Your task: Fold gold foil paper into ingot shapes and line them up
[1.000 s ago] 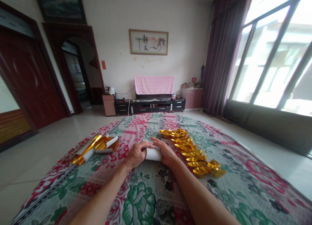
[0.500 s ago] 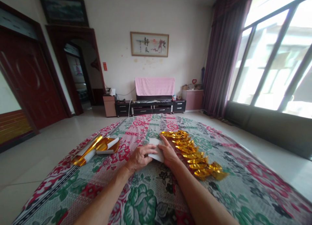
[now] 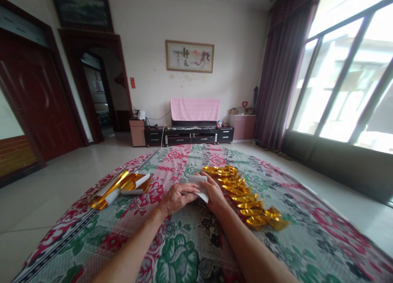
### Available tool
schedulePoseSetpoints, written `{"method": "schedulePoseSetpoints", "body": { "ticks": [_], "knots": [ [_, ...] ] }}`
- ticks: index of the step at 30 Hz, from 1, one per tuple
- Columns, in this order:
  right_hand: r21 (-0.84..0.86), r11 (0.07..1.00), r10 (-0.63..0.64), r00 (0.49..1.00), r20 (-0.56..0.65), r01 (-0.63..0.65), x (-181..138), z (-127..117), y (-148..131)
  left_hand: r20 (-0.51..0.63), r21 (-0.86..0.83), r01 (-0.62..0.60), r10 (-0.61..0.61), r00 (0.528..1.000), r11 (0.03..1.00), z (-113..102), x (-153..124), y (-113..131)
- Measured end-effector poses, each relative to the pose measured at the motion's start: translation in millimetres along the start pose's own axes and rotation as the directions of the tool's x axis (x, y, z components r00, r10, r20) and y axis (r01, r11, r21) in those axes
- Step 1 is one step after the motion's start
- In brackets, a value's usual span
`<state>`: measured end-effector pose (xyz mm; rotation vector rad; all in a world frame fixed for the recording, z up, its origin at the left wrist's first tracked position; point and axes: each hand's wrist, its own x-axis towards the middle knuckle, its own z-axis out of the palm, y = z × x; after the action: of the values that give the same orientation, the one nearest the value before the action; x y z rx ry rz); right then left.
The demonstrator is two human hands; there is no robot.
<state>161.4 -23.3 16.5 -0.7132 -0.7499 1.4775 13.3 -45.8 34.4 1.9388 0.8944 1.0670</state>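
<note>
Between my two hands is a small sheet of paper (image 3: pixel 198 179), its white side facing me. My left hand (image 3: pixel 180 198) pinches its left and lower edge between thumb and fingers. On the other side my right hand (image 3: pixel 214 193) grips it, thumb on the white face and fingers behind. Just right of my right hand lies a row of folded gold foil paper pieces (image 3: pixel 242 191), several overlapping one another. Off to the left rest curled sheets of gold foil paper (image 3: pixel 123 187) with white backs.
A flowered cloth (image 3: pixel 178 254) in red, green and grey covers the round table under my hands. Beyond it stands a low black cabinet (image 3: pixel 192 135) with a pink towel (image 3: pixel 195 109) above. Doors are at the left, a window (image 3: pixel 346 74) at the right.
The white paper has tilted and its lower edge now bends up between my hands. My right forefinger, stretched out before, has drawn in around the paper. The foil pieces lie as before.
</note>
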Motion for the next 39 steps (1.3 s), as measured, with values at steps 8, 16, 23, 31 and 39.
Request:
{"method": "schedulePoseSetpoints", "body": {
  "ticks": [8, 16, 23, 31, 39],
  "knots": [
    [0.024, 0.999, 0.025, 0.999, 0.044, -0.026, 1.6, -1.6, 1.3, 0.078, -0.116, 0.146, -0.138, 0.987, 0.982, -1.4, -2.6, 3.0],
    [0.03, 0.999, 0.033, 0.999, 0.041, -0.034, 3.2, -3.9, 2.8, 0.15, -0.15, 0.186, -0.163, 0.975, 0.971, 2.2, -3.0, 3.0],
    [0.039, 0.999, 0.022, 0.992, 0.124, -0.027, 6.1, -6.5, 6.0, -0.153, -0.123, 0.163, -0.181, 0.972, 0.979, 2.1, 3.1, -3.4],
    [0.024, 1.0, 0.014, 0.991, 0.132, -0.018, 3.3, -3.4, 6.6, -0.35, 0.0, 0.108, -0.101, 0.931, 0.994, 7.2, 8.7, -14.5],
    [0.019, 1.0, 0.019, 0.984, 0.178, -0.023, -1.0, 2.4, 5.8, -0.335, 0.074, 0.168, -0.134, 0.933, 0.983, 6.1, 6.6, -19.0]
  ]
}}
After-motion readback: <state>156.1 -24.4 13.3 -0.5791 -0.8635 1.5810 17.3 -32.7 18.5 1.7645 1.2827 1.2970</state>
